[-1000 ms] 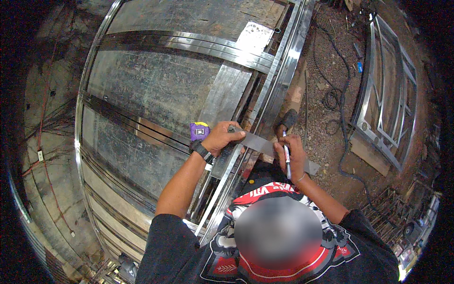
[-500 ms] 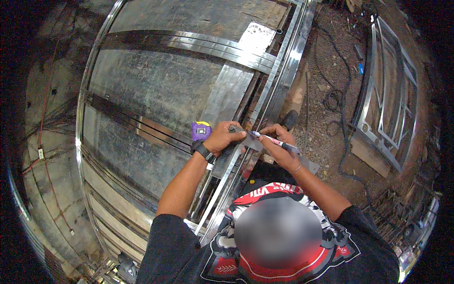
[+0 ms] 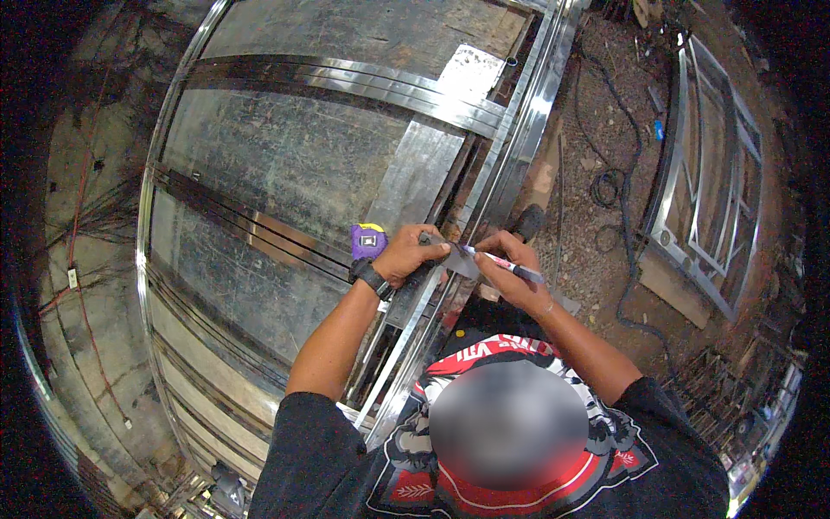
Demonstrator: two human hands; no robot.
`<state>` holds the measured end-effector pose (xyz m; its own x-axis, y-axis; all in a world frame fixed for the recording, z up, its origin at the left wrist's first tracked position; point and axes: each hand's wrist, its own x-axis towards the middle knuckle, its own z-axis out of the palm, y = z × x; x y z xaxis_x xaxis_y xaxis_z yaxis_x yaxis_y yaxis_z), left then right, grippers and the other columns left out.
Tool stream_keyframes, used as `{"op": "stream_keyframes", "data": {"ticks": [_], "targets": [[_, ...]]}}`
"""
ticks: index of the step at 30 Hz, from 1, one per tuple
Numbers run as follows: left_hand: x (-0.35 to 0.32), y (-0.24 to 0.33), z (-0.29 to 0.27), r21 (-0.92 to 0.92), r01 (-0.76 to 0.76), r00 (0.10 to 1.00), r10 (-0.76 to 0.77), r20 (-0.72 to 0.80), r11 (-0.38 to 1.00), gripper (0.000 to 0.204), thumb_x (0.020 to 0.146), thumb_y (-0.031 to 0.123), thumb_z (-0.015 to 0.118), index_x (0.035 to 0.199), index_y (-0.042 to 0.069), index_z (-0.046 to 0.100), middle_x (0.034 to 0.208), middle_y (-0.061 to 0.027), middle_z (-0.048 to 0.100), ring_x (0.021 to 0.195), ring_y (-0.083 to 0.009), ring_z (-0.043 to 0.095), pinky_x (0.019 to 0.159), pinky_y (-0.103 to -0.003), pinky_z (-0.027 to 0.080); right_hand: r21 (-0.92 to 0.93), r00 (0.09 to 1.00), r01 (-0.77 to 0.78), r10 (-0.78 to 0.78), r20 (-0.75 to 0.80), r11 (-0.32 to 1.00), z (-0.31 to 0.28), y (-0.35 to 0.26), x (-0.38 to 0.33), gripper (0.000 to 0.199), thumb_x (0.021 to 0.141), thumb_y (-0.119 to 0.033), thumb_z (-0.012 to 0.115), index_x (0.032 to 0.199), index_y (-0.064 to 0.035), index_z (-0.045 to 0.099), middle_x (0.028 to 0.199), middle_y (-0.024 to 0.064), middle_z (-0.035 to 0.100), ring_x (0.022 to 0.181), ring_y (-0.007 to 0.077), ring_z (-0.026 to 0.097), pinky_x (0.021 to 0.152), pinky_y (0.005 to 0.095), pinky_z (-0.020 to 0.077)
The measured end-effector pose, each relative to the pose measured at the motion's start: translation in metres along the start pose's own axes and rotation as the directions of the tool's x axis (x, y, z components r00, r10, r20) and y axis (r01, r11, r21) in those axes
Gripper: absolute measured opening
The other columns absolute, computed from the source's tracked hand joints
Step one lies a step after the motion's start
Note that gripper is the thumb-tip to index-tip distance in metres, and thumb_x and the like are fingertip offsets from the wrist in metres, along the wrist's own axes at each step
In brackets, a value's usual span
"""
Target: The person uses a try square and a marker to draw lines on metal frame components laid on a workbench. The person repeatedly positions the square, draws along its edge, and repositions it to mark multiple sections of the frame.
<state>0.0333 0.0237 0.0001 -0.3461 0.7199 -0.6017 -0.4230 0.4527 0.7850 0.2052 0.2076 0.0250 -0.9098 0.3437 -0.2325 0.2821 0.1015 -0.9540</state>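
Note:
My left hand, a dark watch on its wrist, is closed on a small grey metal plate, the thumb pressed along its upper end. The plate is over the edge of the bright metal frame. In my right hand a white marker pen with a dark end is pinched, its tip close to or on the plate; whether it touches I cannot tell. A purple and yellow tape measure lies just beyond my left wrist.
Dark sheet panels fill the frame at left. A flat grey strip and a white sheet rest on it. To the right, a black cable winds over gravel beside a second metal frame. A red cord hangs far left.
My right hand has shifted slightly left and down with the marker, whose angle has changed a little. My left hand stays in place on the plate.

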Motion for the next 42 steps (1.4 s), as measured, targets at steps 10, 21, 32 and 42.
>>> {"op": "stream_keyframes", "data": {"ticks": [10, 21, 32, 42], "targets": [[0.005, -0.008, -0.004, 0.114, -0.028, 1.0, 0.029, -0.003, 0.993, 0.02, 0.089, 0.022, 0.081, 0.091, 0.005, 0.069, 0.082, -0.0014, 0.068, 0.075, -0.0093, 0.06, 0.068, -0.028, 0.05, 0.043, 0.995, 0.071, -0.069, -0.066, 0.997, 0.007, -0.008, -0.001, 0.022, 0.093, -0.018, 0.073, 0.106, -0.0011, 0.068, 0.093, 0.006, 0.07, 0.086, 0.0117, 0.065, 0.077, 0.0285, 0.0527], [-0.004, 0.006, 0.0, 0.054, 0.015, 1.0, -0.015, 0.004, 0.998, 0.023, 0.089, 0.026, 0.081, 0.093, 0.005, 0.07, 0.081, -0.002, 0.068, 0.073, -0.0104, 0.061, 0.066, -0.029, 0.05, 0.057, 1.0, -0.002, 0.001, 0.02, 0.998, 0.002, 0.001, 0.001, 0.025, 0.093, -0.021, 0.072, 0.108, -0.001, 0.068, 0.091, 0.0079, 0.072, 0.083, 0.0114, 0.066, 0.074, 0.0295, 0.054], [-0.005, 0.004, -0.001, -0.143, 0.068, 0.997, -0.063, 0.04, 0.987, 0.026, 0.089, 0.026, 0.081, 0.097, 0.004, 0.068, 0.087, -0.0043, 0.069, 0.077, -0.0113, 0.064, 0.07, -0.032, 0.056, -0.397, 0.954, 0.2, -0.271, -0.131, 0.896, -0.023, 0.028, -0.047, 0.025, 0.093, -0.013, 0.071, 0.114, -0.006, 0.06, 0.109, 0.022, 0.062, 0.1, 0.0406, 0.065, 0.086, 0.0432, 0.0526], [-0.002, 0.004, -0.009, -0.436, 0.211, 0.976, -0.161, 0.148, 0.875, 0.063, 0.102, 0.061, 0.051, 0.115, 0.003, 0.071, 0.093, -0.0063, 0.074, 0.078, -0.0151, 0.069, 0.074, -0.033, 0.059, -0.331, 0.939, 0.294, -0.335, -0.076, 0.897, -0.044, 0.011, -0.04, 0.02, 0.083, -0.004, 0.077, 0.094, -0.0055, 0.061, 0.091, 0.0144, 0.061, 0.083, 0.0323, 0.062, 0.073, 0.0377, 0.0513]]}}
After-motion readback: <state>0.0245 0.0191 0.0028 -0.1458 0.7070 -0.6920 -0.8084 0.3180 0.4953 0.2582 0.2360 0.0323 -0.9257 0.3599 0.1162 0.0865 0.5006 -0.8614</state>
